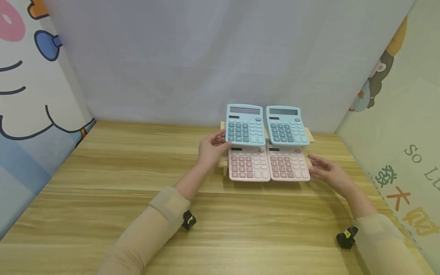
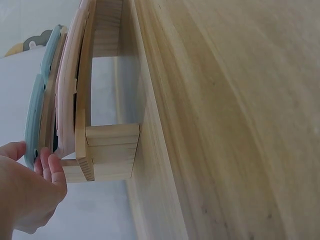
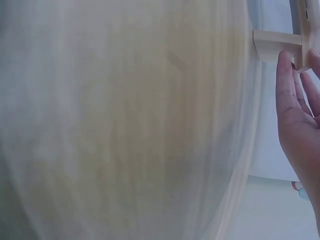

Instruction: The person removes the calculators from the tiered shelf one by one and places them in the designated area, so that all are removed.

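Observation:
Two light blue calculators stand side by side on the upper step of a small wooden stand (image 2: 112, 150). Below them, on the lower step, lean a left pink calculator (image 1: 249, 164) and a right pink calculator (image 1: 288, 164). My left hand (image 1: 212, 149) pinches the lower left corner of the left blue calculator (image 1: 245, 126), thumb on its face and fingers behind, as the left wrist view shows. At the right side, my right hand (image 1: 330, 175) has its fingers loosely extended beside the right pink calculator's edge, below the right blue calculator (image 1: 287, 126).
The stand is on a wood-grain table (image 1: 144, 160), near its back edge. A pale grey curtain (image 1: 178, 65) hangs behind it. Cartoon-printed panels flank the table, the right panel (image 1: 405, 126) close to my right arm. Each wrist carries a small black camera.

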Tool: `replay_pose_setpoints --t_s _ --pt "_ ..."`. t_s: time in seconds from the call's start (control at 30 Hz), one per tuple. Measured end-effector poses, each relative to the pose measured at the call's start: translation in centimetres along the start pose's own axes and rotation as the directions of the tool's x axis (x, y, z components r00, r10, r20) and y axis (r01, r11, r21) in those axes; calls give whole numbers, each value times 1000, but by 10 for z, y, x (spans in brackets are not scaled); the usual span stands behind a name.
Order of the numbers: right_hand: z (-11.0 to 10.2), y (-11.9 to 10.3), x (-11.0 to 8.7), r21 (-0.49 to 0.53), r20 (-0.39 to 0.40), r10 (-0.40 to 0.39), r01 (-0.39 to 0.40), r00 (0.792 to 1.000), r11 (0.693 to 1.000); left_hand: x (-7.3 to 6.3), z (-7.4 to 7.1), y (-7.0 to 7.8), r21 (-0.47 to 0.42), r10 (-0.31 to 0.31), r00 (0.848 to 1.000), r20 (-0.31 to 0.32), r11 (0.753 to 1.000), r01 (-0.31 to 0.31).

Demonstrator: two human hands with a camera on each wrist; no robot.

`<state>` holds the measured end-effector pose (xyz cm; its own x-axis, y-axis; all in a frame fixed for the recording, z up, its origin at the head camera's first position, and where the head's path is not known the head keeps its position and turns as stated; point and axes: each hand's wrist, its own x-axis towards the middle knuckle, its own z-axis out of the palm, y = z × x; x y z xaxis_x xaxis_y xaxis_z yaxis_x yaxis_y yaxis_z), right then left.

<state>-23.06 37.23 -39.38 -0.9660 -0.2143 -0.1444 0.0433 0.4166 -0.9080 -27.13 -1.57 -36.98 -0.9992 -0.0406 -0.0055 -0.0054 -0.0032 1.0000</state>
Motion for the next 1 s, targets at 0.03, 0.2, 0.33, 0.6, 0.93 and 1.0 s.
replay_pose_setpoints --t_s 0.03,0.2,0.33,0.6,0.93,1.0 --pt "0 0 0 -1 -1 4 -4 1000 1000 0 -1 0 1 -3 1000 2 1000 3" --pt "2 0 2 12 4 3 -3 1000 1000 2 -2 2 -50 -29 999 29 998 30" --pt "2 -1 2 8 14 9 -9 1000 1000 4 -3 3 -102 -61 996 66 993 67" --pt "0 -2 0 3 21 28 -28 999 1000 5 -6 3 -132 -83 991 107 986 97" --pt "0 2 2 26 33 16 -17 999 1000 6 -16 -6 -218 -40 988 148 973 72" --pt "0 2 3 13 32 18 -18 999 1000 6 -18 -6 -228 -32 988 150 971 66"
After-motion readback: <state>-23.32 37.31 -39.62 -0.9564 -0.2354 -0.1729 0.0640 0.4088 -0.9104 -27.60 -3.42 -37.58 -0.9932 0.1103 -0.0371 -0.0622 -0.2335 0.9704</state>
